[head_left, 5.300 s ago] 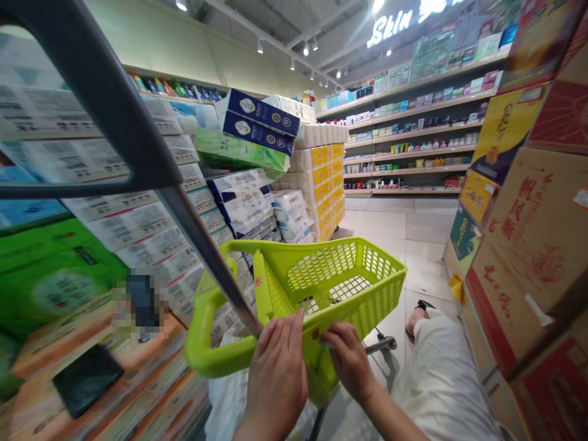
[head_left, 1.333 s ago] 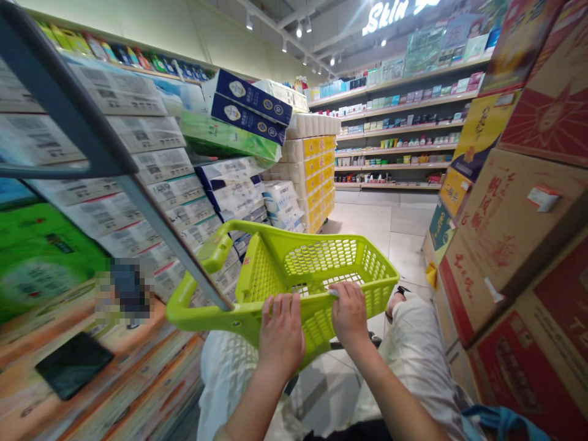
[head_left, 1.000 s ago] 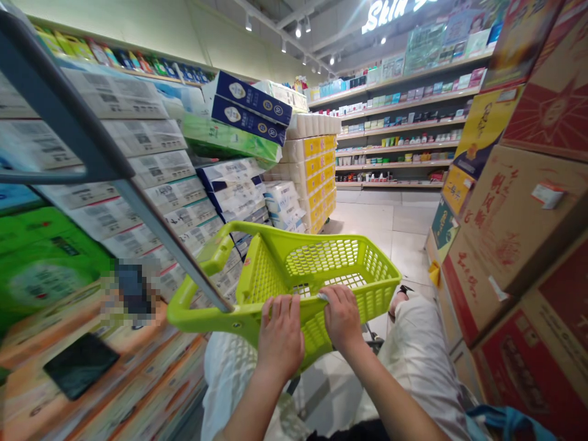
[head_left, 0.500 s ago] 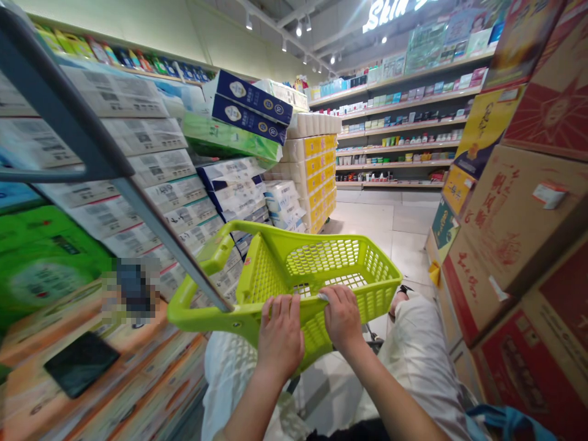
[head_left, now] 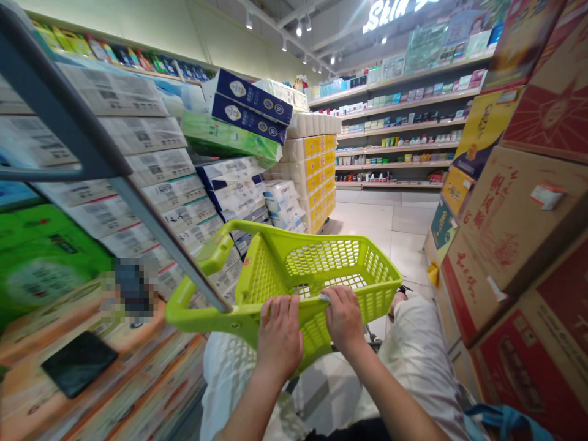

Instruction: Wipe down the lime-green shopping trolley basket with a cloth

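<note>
A lime-green plastic shopping cart basket (head_left: 271, 269) with lattice sides stands in front of my knees. My left hand (head_left: 279, 331) lies with its fingers hooked over the near rim and the thumb on the outer side. Just to the right, my right hand (head_left: 343, 318) is closed at the same rim. A small white wad (head_left: 324, 297), tissue or cloth, sticks out between its thumb and fingers; the rest of the wad is hidden. A grey metal handle bar (head_left: 169, 242) rises from the basket's left end. Inside the basket, the lattice floor shows.
Stacked tissue packs (head_left: 142, 138) crowd the left side. A dark tablet (head_left: 79, 364) lies on orange boxes at lower left, beside a blurred-out object. Cardboard cartons (head_left: 519, 214) are piled close on the right. Tiled floor (head_left: 367, 214) leads to product shelves (head_left: 399, 131).
My right hand has shifted very slightly to the right along the rim, the white wad with it. My left hand stays at nearly the same place on the rim.
</note>
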### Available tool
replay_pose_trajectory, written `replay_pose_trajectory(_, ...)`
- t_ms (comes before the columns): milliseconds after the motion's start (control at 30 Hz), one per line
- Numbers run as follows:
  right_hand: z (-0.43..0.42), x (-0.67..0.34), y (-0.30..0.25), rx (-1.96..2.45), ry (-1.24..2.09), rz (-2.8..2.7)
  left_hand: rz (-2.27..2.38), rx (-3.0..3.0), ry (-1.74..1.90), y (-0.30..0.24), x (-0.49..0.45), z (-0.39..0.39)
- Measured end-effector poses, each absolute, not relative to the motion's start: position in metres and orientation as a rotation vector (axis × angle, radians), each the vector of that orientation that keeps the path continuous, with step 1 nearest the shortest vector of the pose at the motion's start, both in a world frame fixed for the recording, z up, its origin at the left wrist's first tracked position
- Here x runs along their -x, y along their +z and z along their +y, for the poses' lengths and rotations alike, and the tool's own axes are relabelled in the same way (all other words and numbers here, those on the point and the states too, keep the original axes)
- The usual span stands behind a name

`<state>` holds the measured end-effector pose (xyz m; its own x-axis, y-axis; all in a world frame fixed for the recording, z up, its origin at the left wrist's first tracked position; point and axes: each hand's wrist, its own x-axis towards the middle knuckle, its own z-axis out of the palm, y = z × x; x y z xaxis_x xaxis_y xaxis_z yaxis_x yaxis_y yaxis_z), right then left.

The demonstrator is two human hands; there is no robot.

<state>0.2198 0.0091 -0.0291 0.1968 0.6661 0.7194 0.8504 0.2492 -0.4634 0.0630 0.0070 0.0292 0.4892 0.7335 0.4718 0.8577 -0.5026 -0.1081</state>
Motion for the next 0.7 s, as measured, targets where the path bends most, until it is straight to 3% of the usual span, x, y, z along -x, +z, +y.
replay_pose_trajectory(333, 0.011, -0.18, -0.023, 1.385, -0.198, -1.557, -1.354, 2.374, -0.581, 0.027, -0.066, 0.006)
replay_pose_trajectory(700, 0.006, -0.232, -0.031, 1.588, -0.235, -1.419, -1.373, 2.358, -0.553, 0.028, -0.068, 0.005)
